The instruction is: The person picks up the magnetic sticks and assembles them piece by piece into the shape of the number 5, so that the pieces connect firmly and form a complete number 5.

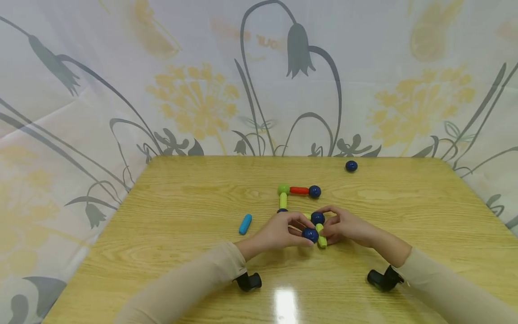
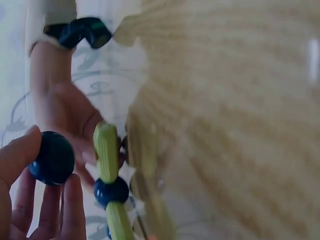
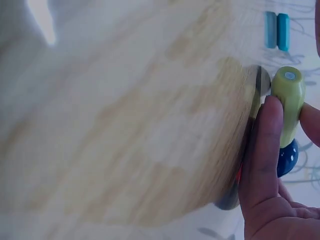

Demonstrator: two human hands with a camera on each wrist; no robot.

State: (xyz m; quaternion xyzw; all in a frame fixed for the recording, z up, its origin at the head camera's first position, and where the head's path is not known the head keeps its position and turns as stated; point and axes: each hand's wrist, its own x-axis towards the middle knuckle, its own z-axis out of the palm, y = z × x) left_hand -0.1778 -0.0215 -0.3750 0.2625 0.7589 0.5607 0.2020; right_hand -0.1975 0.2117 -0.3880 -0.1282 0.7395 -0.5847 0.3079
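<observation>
My left hand (image 1: 277, 230) holds a dark blue ball (image 1: 310, 235) between thumb and fingers, a little apart from the rod beside it. The right hand (image 1: 351, 228) pinches a yellow-green rod (image 1: 321, 236); its free end shows a small silvery disc in the right wrist view. That rod joins another blue ball (image 1: 317, 218), from which a second yellow-green rod (image 2: 119, 220) runs on. Farther back, a green ball (image 1: 283, 189) links a red rod (image 1: 299, 191) and a yellow-green rod (image 1: 283, 200). My left hand partly hides the blue ball (image 1: 282, 210) below it.
At the red rod's end sits a blue ball (image 1: 314, 191). A loose blue rod (image 1: 245, 224) lies left of the hands, and a single blue ball (image 1: 351, 166) rests near the far edge of the wooden table (image 1: 182, 198). Behind hangs a flower-patterned cloth (image 1: 259, 90).
</observation>
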